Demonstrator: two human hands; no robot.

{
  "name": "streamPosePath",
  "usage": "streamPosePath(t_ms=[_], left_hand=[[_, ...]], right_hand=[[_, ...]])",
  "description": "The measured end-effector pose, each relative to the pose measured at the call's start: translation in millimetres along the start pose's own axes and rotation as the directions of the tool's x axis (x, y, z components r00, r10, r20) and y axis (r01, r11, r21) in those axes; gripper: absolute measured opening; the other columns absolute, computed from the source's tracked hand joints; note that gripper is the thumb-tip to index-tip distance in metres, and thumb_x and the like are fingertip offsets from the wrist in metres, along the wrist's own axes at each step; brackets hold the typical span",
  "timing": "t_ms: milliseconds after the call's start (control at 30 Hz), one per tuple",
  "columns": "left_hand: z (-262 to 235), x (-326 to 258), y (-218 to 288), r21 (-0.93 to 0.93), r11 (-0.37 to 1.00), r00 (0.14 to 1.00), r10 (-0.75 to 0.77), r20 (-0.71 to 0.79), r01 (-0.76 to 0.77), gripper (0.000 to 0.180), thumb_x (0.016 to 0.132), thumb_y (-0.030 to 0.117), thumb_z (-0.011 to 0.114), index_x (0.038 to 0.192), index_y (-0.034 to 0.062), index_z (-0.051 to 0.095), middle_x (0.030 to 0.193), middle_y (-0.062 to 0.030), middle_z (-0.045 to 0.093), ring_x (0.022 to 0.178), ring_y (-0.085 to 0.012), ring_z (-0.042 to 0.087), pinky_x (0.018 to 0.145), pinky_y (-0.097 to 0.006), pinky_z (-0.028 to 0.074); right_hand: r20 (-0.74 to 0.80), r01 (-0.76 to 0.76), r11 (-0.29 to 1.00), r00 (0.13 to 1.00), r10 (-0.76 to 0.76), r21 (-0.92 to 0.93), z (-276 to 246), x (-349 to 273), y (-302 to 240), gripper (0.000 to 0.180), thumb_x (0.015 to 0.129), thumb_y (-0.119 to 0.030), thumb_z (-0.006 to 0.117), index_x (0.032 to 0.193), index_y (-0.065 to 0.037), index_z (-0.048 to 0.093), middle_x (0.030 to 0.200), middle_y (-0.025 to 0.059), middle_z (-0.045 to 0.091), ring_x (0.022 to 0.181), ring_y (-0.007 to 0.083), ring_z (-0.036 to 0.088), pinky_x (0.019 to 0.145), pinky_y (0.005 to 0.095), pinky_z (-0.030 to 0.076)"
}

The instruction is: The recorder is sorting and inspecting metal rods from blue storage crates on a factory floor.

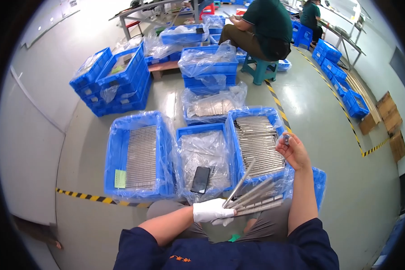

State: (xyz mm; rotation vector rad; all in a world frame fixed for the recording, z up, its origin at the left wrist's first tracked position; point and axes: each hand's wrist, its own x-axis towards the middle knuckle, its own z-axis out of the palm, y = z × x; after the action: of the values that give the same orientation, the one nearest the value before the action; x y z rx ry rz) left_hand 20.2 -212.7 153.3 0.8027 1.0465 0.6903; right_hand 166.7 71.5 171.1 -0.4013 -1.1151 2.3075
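My left hand (211,210), in a white glove, grips a fanned bunch of long grey metal strips (253,194) just above my lap. My bare right hand (294,150) is raised over the right blue crate (235,135) and pinches a small dark-tipped object (286,139) between its fingers. That crate is lined with clear plastic and filled with rows of the same metal strips (258,143).
The middle blue crate (184,132) holds strips under plastic with a black phone (200,179) lying on top. A left crate (114,157) holds strips and a green card. More blue crates are stacked behind. Two people sit at benches beyond; yellow-black floor tape runs right and left.
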Motion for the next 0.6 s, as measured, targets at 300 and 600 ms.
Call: streamPosePath(t_ms=[300,600], left_hand=[[34.6,16.8,5.8,-0.845,0.461,0.951,0.264,-0.160,-0.270,0.019,0.082,0.019,0.056,0.093,0.0046,0.050,0.065,-0.0007,0.048,0.055,-0.0112,0.052,0.052,-0.026,0.047],[-62.4,-88.7,-11.5,0.170,0.868,0.468,0.405,-0.785,-0.466,0.020,0.077,0.017,0.057,0.094,0.0057,0.054,0.056,0.0032,0.047,0.046,-0.0053,0.044,0.042,-0.021,0.035]], right_hand=[[-0.098,-0.099,0.994,0.991,0.094,-0.054,-20.2,2.2,12.0,0.029,0.086,-0.021,0.053,0.108,-0.004,0.050,0.090,0.0104,0.059,0.081,0.0202,0.059,0.078,0.0346,0.050],[-0.215,-0.129,0.988,0.971,0.107,-0.089,-9.7,-1.4,21.5,0.028,0.085,-0.021,0.053,0.108,-0.005,0.051,0.089,0.0091,0.059,0.081,0.0189,0.059,0.079,0.0339,0.049]])
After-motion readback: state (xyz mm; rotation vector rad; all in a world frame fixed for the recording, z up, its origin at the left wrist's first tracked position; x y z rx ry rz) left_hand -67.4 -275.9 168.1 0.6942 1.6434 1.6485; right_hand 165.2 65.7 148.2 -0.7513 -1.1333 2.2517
